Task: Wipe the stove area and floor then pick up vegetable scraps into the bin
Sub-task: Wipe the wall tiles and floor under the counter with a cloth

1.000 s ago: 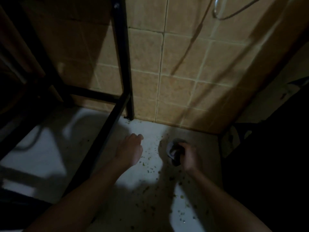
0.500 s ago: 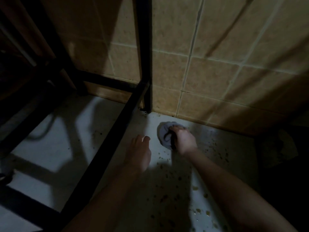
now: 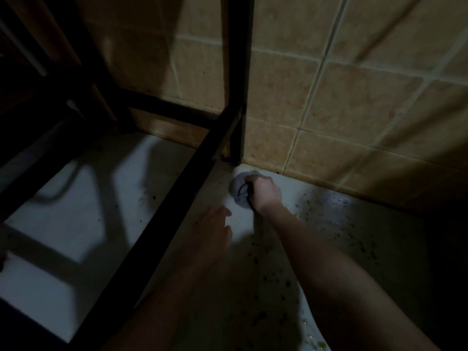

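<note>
My right hand (image 3: 266, 193) grips a bunched grey cloth (image 3: 239, 191) and holds it down on the pale floor (image 3: 76, 224), right by the foot of a black metal leg (image 3: 238, 148) at the tiled wall. My left hand (image 3: 215, 231) hovers low over the floor just left of it, fingers loosely extended, holding nothing. Small dark vegetable scraps (image 3: 354, 236) speckle the floor to the right of and below my right arm. The scene is dim, and no bin is visible.
A black metal frame (image 3: 164, 224) runs diagonally across the floor from the leg toward the lower left. Beige wall tiles (image 3: 354, 97) rise behind. A dark shape fills the right edge (image 3: 450, 249). More floor lies under the frame at left.
My right hand has slid the cloth left and toward the wall, up to the frame leg. My left hand has followed alongside, and the view has moved closer to the corner.
</note>
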`<state>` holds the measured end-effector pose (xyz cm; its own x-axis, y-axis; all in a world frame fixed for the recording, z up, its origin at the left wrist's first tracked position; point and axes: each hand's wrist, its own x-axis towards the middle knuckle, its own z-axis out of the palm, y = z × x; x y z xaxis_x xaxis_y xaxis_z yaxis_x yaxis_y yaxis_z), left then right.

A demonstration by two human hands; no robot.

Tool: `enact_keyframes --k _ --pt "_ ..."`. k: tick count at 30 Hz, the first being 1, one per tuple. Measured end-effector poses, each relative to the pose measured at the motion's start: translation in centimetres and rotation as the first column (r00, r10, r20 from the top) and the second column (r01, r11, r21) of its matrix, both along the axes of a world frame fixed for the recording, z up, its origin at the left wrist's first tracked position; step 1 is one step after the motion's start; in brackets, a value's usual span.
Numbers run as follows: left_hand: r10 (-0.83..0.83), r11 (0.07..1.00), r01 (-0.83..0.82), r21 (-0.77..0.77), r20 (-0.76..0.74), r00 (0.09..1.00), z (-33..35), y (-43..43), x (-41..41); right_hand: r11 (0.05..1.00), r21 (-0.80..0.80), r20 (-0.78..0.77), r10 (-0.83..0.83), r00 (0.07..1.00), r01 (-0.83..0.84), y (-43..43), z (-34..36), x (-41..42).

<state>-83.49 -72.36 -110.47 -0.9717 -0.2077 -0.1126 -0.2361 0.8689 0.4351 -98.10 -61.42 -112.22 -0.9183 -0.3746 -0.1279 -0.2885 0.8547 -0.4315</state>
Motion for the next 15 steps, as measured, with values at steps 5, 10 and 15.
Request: enact_keyframes --k 5,10,15 --pt "-0.032 0.999 0.032 -0.013 -0.046 0.998 0.4 0.6 -0.8 0.995 0.048 0.030 -0.089 0.996 0.088 -0.9 0.9 -1.6" --pt "-0.081 0.996 0.079 -0.042 -0.034 0.996 0.3 0.7 -0.9 0.990 0.071 0.028 -0.128 0.991 0.126 1.7 0.2 -1.4" --pt "-0.107 0.991 0.104 -0.081 -0.025 0.994 0.2 1.2 -1.5 0.958 0.104 0.013 -0.271 0.963 0.268 6.5 -0.1 -1.4"
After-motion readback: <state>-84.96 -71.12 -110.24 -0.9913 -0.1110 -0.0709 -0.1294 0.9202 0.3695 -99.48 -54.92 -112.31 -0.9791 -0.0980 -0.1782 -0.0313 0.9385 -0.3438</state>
